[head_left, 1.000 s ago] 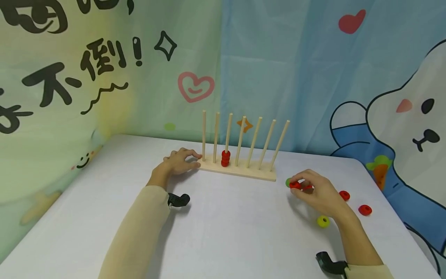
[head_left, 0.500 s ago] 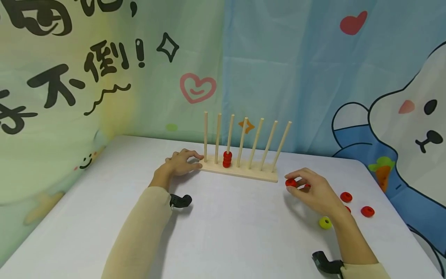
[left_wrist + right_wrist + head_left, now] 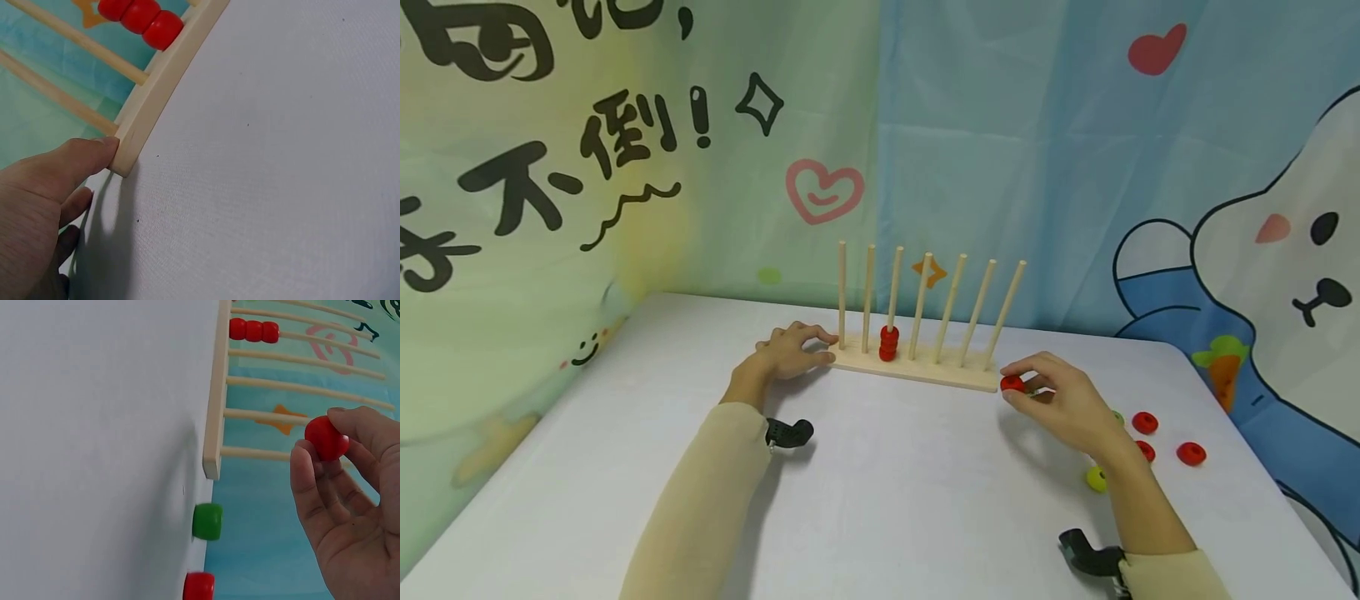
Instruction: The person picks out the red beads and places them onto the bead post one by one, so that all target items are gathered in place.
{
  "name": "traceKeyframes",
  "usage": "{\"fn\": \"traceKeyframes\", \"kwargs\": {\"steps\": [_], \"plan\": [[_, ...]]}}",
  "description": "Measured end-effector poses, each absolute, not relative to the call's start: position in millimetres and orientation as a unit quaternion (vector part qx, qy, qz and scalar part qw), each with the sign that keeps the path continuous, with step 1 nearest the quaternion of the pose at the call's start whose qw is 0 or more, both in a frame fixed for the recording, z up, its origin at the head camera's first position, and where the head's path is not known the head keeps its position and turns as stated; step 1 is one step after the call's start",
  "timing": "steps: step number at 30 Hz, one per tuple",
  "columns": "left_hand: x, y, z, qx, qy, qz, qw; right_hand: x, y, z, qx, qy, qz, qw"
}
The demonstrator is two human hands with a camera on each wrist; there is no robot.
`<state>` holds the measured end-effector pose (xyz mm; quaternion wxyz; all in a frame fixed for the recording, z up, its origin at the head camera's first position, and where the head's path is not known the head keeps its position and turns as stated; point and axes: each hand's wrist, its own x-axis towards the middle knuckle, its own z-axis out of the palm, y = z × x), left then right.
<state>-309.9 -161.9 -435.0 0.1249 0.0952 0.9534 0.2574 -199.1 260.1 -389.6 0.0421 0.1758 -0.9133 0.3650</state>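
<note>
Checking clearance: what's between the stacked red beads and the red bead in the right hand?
Four bare pegs stand between the stacked red beads and the red bead in the right hand; the head view shows this.

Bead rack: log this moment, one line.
left hand: holds bead rack | right hand: pinches red bead | one peg: three red beads

head: bright, even light | wrist views: dimmer, greyer | soft shadows on tabletop (image 3: 910, 492)

This looks like a staged corner: a cartoon-printed backdrop (image 3: 1000, 133) hangs behind a white surface (image 3: 895, 492); the room type is unclear.
</note>
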Motion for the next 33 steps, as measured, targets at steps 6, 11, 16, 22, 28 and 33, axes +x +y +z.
{"fn": "traceKeyframes", "kwargs": {"steps": [6,11,16,22,28,33], "plan": [[-308,-160,-432,0.104,0.952,0.260,0.123,-204,249,-391,0.196,-0.903,0.374,0.081],[-307,-159,-432,0.104,0.952,0.259,0.124,-207,241,-389,0.208,-0.889,0.396,0.095],[-305,-160,-432,0.104,0.953,0.256,0.124,-209,235,-389,0.214,-0.885,0.402,0.096],[-308,-161,-430,0.107,0.952,0.261,0.120,-211,229,-387,0.219,-0.878,0.410,0.115],[-309,-161,-429,0.100,0.951,0.263,0.125,-214,223,-386,0.221,-0.877,0.412,0.113],[-306,-161,-430,0.096,0.951,0.267,0.126,-216,218,-385,0.222,-0.878,0.406,0.120]]}}
